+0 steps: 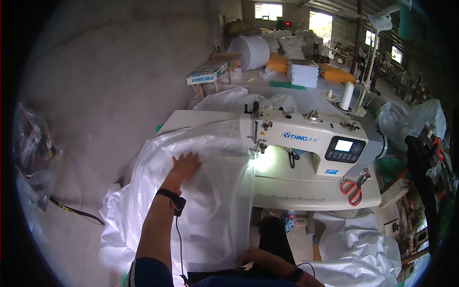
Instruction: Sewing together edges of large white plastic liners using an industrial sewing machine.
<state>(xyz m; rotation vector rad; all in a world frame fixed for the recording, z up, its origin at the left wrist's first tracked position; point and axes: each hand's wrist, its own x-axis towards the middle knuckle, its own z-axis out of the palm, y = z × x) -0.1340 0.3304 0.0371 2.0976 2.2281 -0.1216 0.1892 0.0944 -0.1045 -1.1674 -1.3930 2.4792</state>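
A large white, shiny plastic sheet (210,205) covers the left part of the sewing machine table and hangs down over its front toward my lap. My left hand (186,165) lies flat on it with the fingers spread, to the left of the needle area. Low by my lap, my right hand (258,257) is closed on the sheet's lower right edge, its fingertips partly hidden. The white sewing machine (296,134) stands with its lit needle area at the sheet's right edge.
Red-handled scissors (352,191) and small black snips (292,158) lie on the table (282,186). A white thread cone (346,95) stands behind the machine. More white sheeting (358,248) hangs at the lower right. Farther back are a big white roll (251,52) and stacked white sheets (302,73).
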